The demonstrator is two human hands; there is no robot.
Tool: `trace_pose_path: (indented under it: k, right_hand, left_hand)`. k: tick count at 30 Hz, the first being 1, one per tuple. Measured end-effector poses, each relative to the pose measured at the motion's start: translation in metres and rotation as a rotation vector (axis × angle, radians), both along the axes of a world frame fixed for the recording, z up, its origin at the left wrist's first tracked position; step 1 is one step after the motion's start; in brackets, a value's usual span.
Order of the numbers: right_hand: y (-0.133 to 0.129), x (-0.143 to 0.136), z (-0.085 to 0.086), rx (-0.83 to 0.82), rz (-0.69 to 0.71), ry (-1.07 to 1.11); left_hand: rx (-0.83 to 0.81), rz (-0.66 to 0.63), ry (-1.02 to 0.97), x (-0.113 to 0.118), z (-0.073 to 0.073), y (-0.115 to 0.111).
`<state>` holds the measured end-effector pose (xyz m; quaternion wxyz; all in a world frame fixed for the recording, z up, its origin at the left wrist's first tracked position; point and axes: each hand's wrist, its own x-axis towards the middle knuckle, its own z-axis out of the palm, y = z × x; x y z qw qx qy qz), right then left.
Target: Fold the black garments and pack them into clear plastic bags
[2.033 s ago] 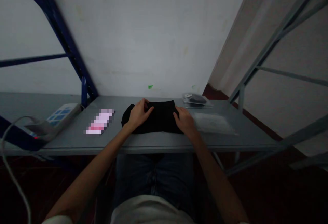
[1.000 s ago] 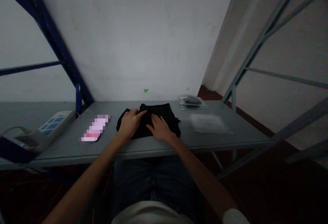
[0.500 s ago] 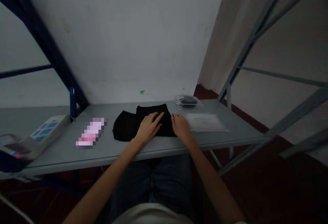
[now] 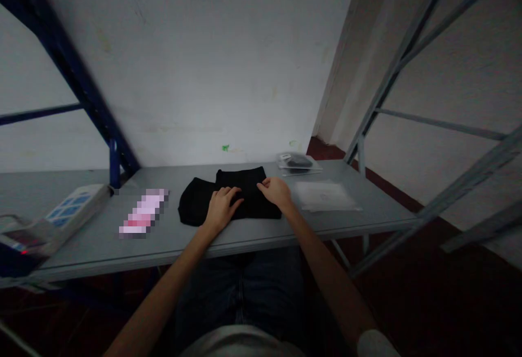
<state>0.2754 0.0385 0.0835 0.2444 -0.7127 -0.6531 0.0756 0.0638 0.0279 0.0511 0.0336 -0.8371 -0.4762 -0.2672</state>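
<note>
A black cloth garment (image 4: 250, 183) lies spread on the grey tabletop; its exact kind is hard to make out in the dim light. My left hand (image 4: 222, 207) rests on the middle of it, palm down, fingers apart. Over the garment's right part, my right hand (image 4: 277, 191) has its thumb and fingertips pinched together on the black fabric. Dark cloth hides how much of it is between those fingers.
Right of the garment lies a stack of clear plastic bags (image 4: 326, 196). Behind them sit packaged dark items (image 4: 298, 164). At left are a blurred-out pink object (image 4: 144, 211) and a white power strip (image 4: 75, 207). A wall (image 4: 228, 74) stands behind the grey table (image 4: 171, 245).
My left hand has slid left across the garment. My right hand has moved from its right edge inward onto the fabric, its fingers now pinched.
</note>
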Motion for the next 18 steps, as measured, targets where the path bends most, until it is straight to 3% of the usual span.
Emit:
trace_pose_path:
  k: [7,15,18]
  right_hand:
    - [-0.004,0.003,-0.027,0.090,-0.068,-0.021]
    - [-0.002,-0.008,-0.016,0.124,-0.039,0.186]
    - [-0.009,-0.013,-0.018,0.129,-0.005,0.201]
  left_hand:
    - [0.031,0.015,0.129,0.006,0.000,-0.004]
    - [0.071,0.063,0.114,0.000,-0.001,-0.002]
    - [0.093,0.066,0.085,-0.008,0.000,-0.006]
